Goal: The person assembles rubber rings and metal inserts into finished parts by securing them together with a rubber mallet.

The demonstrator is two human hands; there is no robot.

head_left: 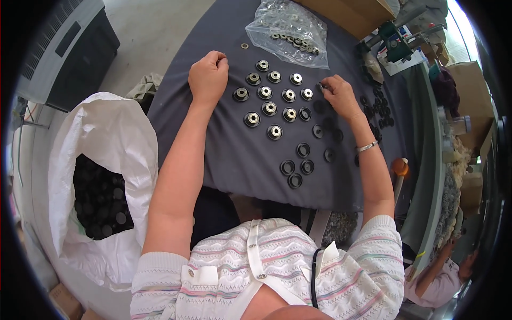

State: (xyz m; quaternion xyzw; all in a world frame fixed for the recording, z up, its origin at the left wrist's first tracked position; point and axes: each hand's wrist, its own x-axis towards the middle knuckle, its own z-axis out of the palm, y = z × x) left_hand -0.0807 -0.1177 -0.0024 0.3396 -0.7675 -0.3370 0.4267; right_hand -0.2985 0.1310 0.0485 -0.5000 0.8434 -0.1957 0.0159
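Probably light and stiff, the metal-centred black discs [269, 108] sit on the grey cloth [234, 157]; we judge their rims the best hold, the smooth metal perhaps slippery. Our right hand [340, 96] appears to pinch a small dark piece [321, 86] near them; our left hand [209, 79] curls inward, its grip hidden, so we cannot tell. Room opens nearer the front edge; the clear bag [285, 26] bounds the far side.

Dk grey is being shown by cloth [229, 154], blk & silver by ring parts [269, 109], pastel stripes on wht by top [288, 250], prob. blk by shaded discs [98, 205].
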